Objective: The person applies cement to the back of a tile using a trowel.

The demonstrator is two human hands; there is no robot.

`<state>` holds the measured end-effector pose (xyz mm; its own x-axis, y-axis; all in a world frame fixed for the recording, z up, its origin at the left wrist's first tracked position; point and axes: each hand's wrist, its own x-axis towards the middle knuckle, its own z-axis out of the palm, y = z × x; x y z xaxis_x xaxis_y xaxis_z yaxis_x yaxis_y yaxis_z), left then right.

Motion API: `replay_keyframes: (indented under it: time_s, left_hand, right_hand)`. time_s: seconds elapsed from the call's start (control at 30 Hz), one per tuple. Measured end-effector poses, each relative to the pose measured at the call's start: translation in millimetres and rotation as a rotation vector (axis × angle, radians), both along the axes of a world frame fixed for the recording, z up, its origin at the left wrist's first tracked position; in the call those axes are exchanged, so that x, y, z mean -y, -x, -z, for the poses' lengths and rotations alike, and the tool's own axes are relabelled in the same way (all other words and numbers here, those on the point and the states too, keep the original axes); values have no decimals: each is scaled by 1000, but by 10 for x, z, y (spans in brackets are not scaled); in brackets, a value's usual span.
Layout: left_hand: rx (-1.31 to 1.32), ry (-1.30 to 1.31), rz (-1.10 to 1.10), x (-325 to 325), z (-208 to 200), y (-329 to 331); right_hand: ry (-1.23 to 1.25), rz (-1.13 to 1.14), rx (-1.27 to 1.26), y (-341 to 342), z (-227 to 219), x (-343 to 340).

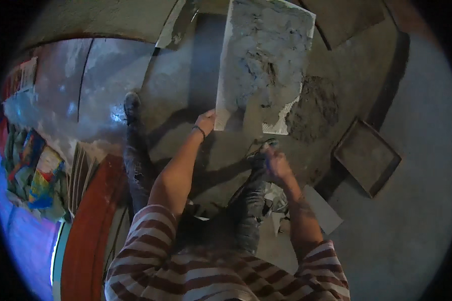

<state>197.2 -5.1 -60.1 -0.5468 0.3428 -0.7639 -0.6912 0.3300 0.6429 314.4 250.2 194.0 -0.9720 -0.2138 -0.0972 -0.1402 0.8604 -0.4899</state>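
A large tile (223, 75) lies before me, its white ribbed back mostly covered with grey mortar (266, 45). Bare ribs show along its near right corner. My left hand (205, 122) grips the tile's near left corner, fingers closed at the edge. My right hand (277, 163) is closed round the handle of what looks like a trowel (253, 114); the flat blade lies over the near end of the tile and is blurred. Right beside the tile, a heap of wet mortar (314, 110) sits on the floor.
A shallow square tray (367, 156) rests at the right. A pale flat piece (322, 208) lies by my right forearm. At the left are stacked thin panels (81, 173), crumpled bags (40, 168) and a curved red-orange board (96, 226). My feet flank the tile's near end.
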Motion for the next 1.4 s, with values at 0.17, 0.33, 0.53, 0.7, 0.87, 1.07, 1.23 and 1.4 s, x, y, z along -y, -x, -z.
replay_keyframes:
  time_s: [0.17,0.33,0.53,0.7,0.87,1.07,1.23,1.4]
  left_hand:
    - [-74,-97,100,334,143,-93]
    - [289,-452,-277,48,-184,-87]
    - [-102,13,4,409,-350,11]
    - [-139,170,101,-127,-1024,51]
    - [-216,398,313,-105,-942,69]
    - [-168,446,455,-70,-1005,87]
    - [-181,356,321,-1,-1052,53]
    - [-192,424,388,-52,-1133,78]
  right_hand:
    - [583,1081,1045,60,-274,799]
    - [297,1028,896,-375,-2,1221]
    - [1,778,976,14,-543,1026]
    - [-256,698,833,152,-1021,216]
    - [-312,672,878,286,-476,-356]
    - [-263,765,899,-107,-909,-168]
    - [-303,662,782,-260,-839,234]
    - [-316,741,836,-543,-429,-93]
